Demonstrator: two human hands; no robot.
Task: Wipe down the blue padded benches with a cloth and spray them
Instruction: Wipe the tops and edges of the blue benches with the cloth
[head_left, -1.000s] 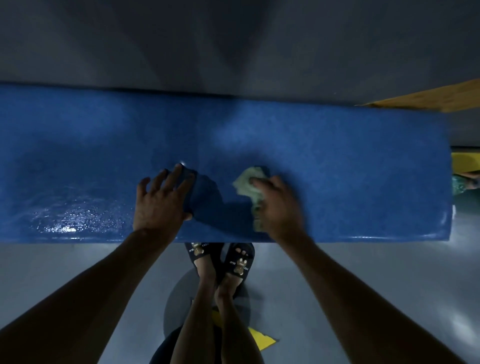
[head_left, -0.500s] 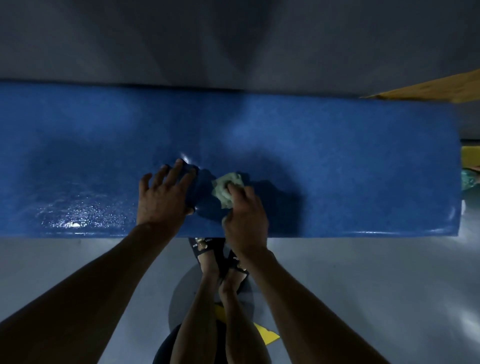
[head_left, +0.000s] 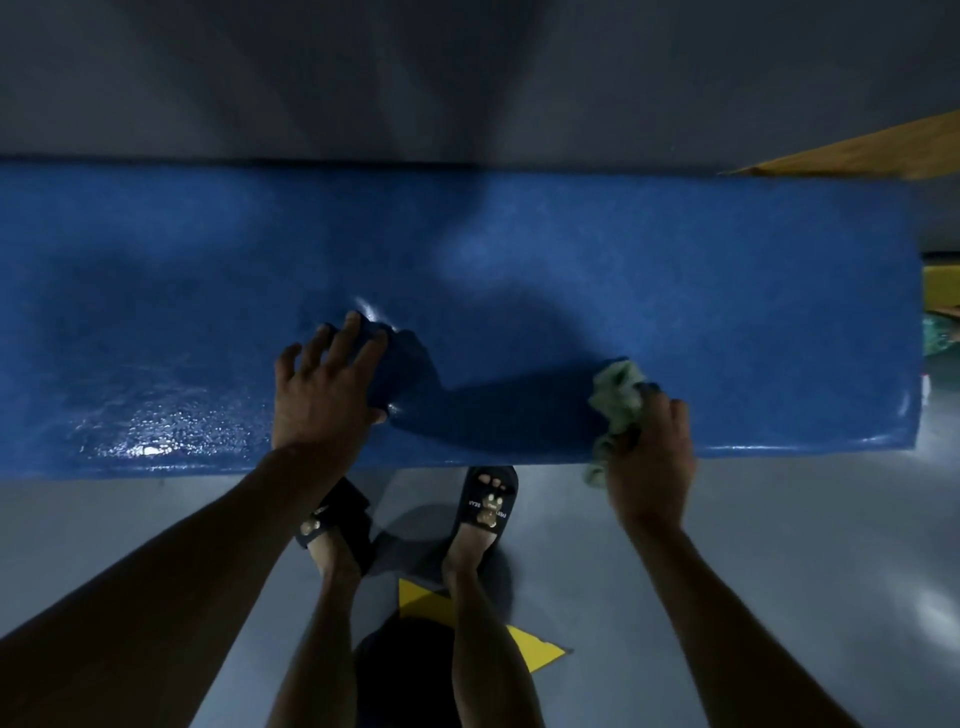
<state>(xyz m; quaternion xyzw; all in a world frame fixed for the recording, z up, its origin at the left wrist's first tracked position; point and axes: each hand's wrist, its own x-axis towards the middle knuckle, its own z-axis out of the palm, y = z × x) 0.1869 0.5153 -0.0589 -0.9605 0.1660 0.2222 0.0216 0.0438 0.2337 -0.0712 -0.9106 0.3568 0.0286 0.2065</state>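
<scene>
My sandalled feet (head_left: 410, 525) stand on the grey floor (head_left: 779, 545) against the blue padded desk's (head_left: 675, 291) near edge. My right hand (head_left: 650, 457) grips the green cloth (head_left: 615, 402) at that edge. My left hand (head_left: 326, 389) rests flat, fingers spread. Beyond, bare blue surface runs to the wall.

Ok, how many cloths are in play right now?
1: the cloth is in the right hand at the bench's front edge. The left hand may cover something.

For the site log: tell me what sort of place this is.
Probably a gym or indoor play hall: a long blue padded bench, a smooth grey painted floor with a yellow floor marking, and a wooden edge beyond.
</scene>
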